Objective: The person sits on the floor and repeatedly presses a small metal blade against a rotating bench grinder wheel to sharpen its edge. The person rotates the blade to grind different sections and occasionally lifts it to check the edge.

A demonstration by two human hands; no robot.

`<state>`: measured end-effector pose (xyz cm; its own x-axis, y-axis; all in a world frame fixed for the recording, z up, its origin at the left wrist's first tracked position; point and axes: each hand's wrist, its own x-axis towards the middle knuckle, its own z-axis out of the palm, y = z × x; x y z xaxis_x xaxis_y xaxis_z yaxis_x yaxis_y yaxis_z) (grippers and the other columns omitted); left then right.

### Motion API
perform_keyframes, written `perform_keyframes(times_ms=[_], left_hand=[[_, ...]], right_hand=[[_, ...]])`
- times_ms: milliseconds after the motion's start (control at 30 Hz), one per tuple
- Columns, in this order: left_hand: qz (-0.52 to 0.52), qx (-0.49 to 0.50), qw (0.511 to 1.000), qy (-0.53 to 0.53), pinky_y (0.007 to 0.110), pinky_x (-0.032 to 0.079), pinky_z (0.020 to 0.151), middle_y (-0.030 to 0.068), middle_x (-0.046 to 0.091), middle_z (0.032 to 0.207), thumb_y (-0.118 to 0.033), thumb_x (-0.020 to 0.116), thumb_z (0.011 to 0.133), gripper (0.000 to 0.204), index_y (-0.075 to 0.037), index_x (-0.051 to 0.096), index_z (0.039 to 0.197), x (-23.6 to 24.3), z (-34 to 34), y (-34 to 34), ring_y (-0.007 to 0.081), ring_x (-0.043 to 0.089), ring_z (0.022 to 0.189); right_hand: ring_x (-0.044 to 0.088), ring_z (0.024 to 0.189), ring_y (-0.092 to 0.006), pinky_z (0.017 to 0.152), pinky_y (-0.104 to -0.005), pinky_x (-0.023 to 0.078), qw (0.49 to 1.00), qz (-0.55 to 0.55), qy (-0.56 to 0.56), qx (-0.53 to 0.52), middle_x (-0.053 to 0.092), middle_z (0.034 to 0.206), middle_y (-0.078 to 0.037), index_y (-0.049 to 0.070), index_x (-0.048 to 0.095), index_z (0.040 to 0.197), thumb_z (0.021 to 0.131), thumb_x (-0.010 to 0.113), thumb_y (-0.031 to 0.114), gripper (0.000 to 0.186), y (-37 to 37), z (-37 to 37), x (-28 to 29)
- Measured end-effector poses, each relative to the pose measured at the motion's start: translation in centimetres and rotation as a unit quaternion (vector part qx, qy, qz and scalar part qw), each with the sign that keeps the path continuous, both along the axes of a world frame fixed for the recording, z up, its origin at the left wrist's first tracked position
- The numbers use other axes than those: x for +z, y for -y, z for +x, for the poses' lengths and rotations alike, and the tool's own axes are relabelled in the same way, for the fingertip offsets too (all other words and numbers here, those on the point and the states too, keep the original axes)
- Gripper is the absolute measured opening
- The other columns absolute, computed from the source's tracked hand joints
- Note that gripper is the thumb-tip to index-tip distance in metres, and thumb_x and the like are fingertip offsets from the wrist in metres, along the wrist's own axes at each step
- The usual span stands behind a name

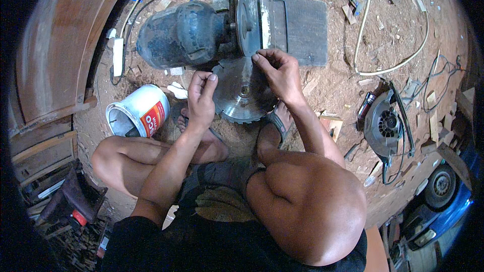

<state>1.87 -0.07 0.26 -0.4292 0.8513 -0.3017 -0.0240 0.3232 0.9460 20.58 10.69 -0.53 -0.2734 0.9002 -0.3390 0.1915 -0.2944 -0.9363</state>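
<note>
A round toothed circular saw blade (233, 102) is in front of me, between my two feet. My left hand (201, 102) is closed at the blade's left edge, thumb up and fingers curled. My right hand (280, 74) pinches the blade's upper right edge, close to the lower rim of a grinding wheel (247, 26). That wheel is mounted on a worn blue electric motor (184, 35) lying on the ground. A flat grey plate (305, 31) sits to the wheel's right. Whether the blade's teeth touch the wheel is hidden by my right fingertips.
A white bucket (121, 105) lies tipped at the left. At the right, a hand-held circular saw (389, 123) rests on sawdust-covered ground among wood scraps. A pale cable (357, 45) loops across the far right. Wooden furniture (65, 45) stands along the left.
</note>
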Motion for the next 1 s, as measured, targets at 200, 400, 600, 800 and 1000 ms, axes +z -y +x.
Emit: perform_keyframes(times_ms=[200,400,600,800,1000], left_hand=[[0.008,-0.001,1.000,0.014,0.023,0.038,0.076,-0.0031,0.053,0.085,-0.017,0.057,0.098,0.013,-0.005,0.056,0.095,0.5,0.1,-0.3,0.0059,0.046,0.082],[0.002,-0.003,1.000,0.015,0.022,0.038,0.075,-0.0030,0.053,0.084,-0.017,0.057,0.098,0.013,-0.005,0.056,0.095,0.0,0.0,-0.2,0.0055,0.046,0.082],[-0.007,0.004,1.000,0.017,0.022,0.038,0.075,-0.0031,0.053,0.085,-0.019,0.059,0.098,0.014,-0.005,0.056,0.095,0.0,0.0,-0.2,0.0058,0.046,0.082],[0.000,-0.009,1.000,-0.002,0.022,0.038,0.075,-0.0037,0.050,0.084,-0.019,0.057,0.099,0.014,-0.006,0.054,0.100,-0.2,0.3,1.4,0.0054,0.044,0.081],[0.003,-0.017,1.000,-0.009,0.021,0.037,0.071,-0.0048,0.049,0.084,-0.018,0.056,0.100,0.014,-0.005,0.055,0.104,-0.7,0.6,1.5,0.0046,0.043,0.079]], right_hand=[[0.063,0.075,-0.0105,0.069,-0.0277,0.051,1.000,-0.007,-0.013,-0.011,0.071,0.083,-0.009,-0.004,0.070,0.098,0.089,0.070,0.015,0.021,0.0,-0.1,0.0],[0.062,0.077,-0.0080,0.069,-0.0241,0.051,1.000,0.003,-0.003,0.000,0.071,0.086,-0.005,-0.005,0.069,0.101,0.090,0.071,0.015,0.023,-0.1,0.1,-1.0],[0.065,0.078,-0.0129,0.072,-0.0291,0.052,1.000,0.007,0.010,-0.005,0.071,0.084,-0.011,-0.005,0.069,0.100,0.088,0.072,0.016,0.025,-0.2,0.2,0.2],[0.063,0.079,-0.0120,0.071,-0.0266,0.051,0.996,-0.048,-0.077,-0.017,0.070,0.086,-0.008,-0.003,0.066,0.102,0.087,0.072,0.009,0.020,1.5,1.5,0.4],[0.062,0.082,-0.0113,0.070,-0.0269,0.050,0.996,-0.028,-0.085,0.020,0.068,0.090,-0.007,0.000,0.067,0.094,0.086,0.071,0.004,0.010,2.4,2.7,1.8]])
